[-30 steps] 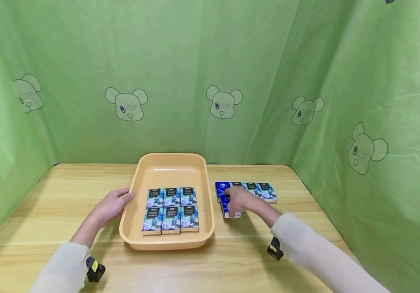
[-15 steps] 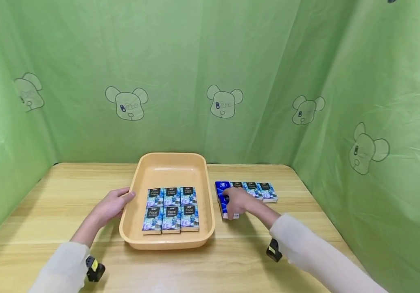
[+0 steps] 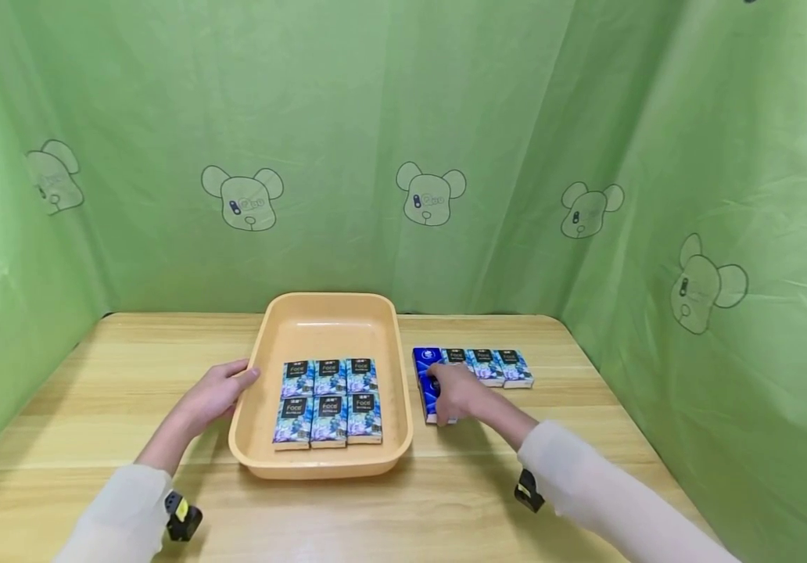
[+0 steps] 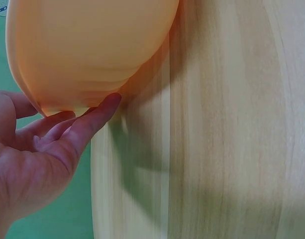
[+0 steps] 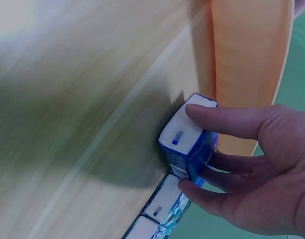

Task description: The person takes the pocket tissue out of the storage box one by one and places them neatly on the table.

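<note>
My left hand [image 3: 209, 399] grips the left rim of the orange tray [image 3: 336, 336]. In the left wrist view its fingers [image 4: 95, 122] lie against the outside wall. Several floral tissue packs [image 3: 329, 418] lie in two rows inside the tray. Right of the tray, my right hand [image 3: 461, 392] pinches a dark blue tissue pack [image 3: 428, 397] on the table. The right wrist view shows the thumb [image 5: 227, 119] on this pack's white end and fingers on its far side. Another blue pack [image 3: 427, 356] lies directly behind it, in line.
Floral tissue packs [image 3: 513, 369] continue the back row to the right of the rear blue pack, partly behind my right hand. A green curtain [image 3: 333, 156] surrounds the wooden table [image 3: 347, 520] at the back and sides.
The blue pack in my right hand has slid slightly left and nearer, lining up with the blue pack behind it. My left hand and the tray have stayed put.
</note>
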The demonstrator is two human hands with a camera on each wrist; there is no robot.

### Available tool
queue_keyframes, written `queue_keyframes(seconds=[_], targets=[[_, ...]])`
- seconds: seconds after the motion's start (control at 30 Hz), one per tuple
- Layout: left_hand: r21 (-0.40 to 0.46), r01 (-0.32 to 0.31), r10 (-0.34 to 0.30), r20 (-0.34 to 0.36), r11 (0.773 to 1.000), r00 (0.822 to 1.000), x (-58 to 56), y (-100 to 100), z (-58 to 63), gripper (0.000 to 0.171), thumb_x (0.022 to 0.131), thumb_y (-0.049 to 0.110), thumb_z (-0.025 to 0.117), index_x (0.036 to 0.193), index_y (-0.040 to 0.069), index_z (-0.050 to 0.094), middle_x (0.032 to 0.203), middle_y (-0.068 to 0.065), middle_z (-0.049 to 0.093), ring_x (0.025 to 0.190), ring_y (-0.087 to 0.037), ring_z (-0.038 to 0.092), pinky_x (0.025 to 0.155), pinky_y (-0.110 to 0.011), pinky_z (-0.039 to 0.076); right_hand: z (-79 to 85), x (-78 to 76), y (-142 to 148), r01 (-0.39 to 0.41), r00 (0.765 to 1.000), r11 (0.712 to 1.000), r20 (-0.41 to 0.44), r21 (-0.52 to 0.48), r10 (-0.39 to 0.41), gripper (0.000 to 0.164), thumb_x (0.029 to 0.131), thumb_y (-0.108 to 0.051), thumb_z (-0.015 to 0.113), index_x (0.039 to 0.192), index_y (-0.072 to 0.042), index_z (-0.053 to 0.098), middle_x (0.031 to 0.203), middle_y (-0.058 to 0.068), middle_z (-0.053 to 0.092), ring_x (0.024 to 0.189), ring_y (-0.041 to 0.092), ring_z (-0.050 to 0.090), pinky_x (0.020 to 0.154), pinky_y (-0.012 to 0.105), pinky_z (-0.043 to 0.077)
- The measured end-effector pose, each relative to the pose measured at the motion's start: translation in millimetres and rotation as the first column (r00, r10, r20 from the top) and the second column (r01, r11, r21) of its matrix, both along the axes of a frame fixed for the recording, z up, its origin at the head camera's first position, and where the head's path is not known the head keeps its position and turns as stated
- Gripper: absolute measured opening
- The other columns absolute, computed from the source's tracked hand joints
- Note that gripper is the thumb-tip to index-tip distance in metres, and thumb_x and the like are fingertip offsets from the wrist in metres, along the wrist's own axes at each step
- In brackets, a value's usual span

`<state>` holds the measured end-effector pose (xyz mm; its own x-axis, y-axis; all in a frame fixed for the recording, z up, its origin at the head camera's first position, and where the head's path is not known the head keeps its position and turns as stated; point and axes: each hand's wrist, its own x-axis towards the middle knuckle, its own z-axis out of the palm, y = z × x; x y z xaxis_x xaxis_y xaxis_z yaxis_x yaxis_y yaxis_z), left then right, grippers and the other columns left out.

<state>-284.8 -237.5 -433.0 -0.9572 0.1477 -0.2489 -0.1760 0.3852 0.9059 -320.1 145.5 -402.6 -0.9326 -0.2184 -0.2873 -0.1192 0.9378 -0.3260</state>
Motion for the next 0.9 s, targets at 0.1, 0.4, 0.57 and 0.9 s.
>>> queue_keyframes(seconds=[0.1, 0.4, 0.57, 0.9], targets=[[0.001, 0.004, -0.004, 0.0, 1.0, 1.0, 0.3, -0.1, 0.2, 0.063, 0.111, 0.03, 0.037, 0.158, -0.007, 0.02, 0.146, -0.035, 0.048, 0.124, -0.041, 0.062, 0.094, -0.044, 0.06, -2.3, 2.5, 0.1, 0.003, 1.0, 1.0, -0.018, -0.011, -0.003, 0.097, 0.06, 0.012, 0.086, 0.148, -0.002, 0.047, 0.147, 0.025, 0.052, 0.121, 0.039, 0.059, 0.072, 0.032, 0.064], [-0.005, -0.001, 0.001, 0.003, 1.0, 1.0, 0.6, 0.4, 0.3, 0.063, 0.111, 0.031, 0.037, 0.158, -0.007, 0.02, 0.147, -0.034, 0.048, 0.126, -0.041, 0.06, 0.096, -0.044, 0.06, -4.9, 6.5, 0.7, 0.019, 0.999, 0.999, -0.032, -0.041, -0.021, 0.096, 0.061, 0.016, 0.082, 0.148, -0.002, 0.046, 0.147, 0.023, 0.052, 0.114, 0.036, 0.061, 0.064, 0.028, 0.062], [-0.01, 0.003, -0.003, -0.001, 1.0, 1.0, 0.5, -0.2, 0.0, 0.063, 0.111, 0.031, 0.036, 0.158, -0.008, 0.019, 0.148, -0.035, 0.047, 0.127, -0.042, 0.059, 0.097, -0.046, 0.059, -6.0, 7.2, -0.2, 0.007, 0.999, 0.999, -0.044, -0.033, -0.009, 0.098, 0.059, 0.015, 0.085, 0.148, -0.002, 0.047, 0.146, 0.022, 0.054, 0.12, 0.038, 0.06, 0.069, 0.029, 0.063], [-0.009, -0.003, 0.003, 0.001, 1.0, 1.0, 0.0, -0.6, -1.0, 0.064, 0.111, 0.031, 0.037, 0.158, -0.007, 0.019, 0.148, -0.034, 0.046, 0.128, -0.042, 0.059, 0.098, -0.045, 0.059, -7.6, 5.6, -0.3, 0.006, 0.999, 0.999, -0.045, -0.038, -0.008, 0.098, 0.059, 0.017, 0.084, 0.147, -0.001, 0.046, 0.146, 0.022, 0.054, 0.118, 0.037, 0.061, 0.064, 0.027, 0.062]])
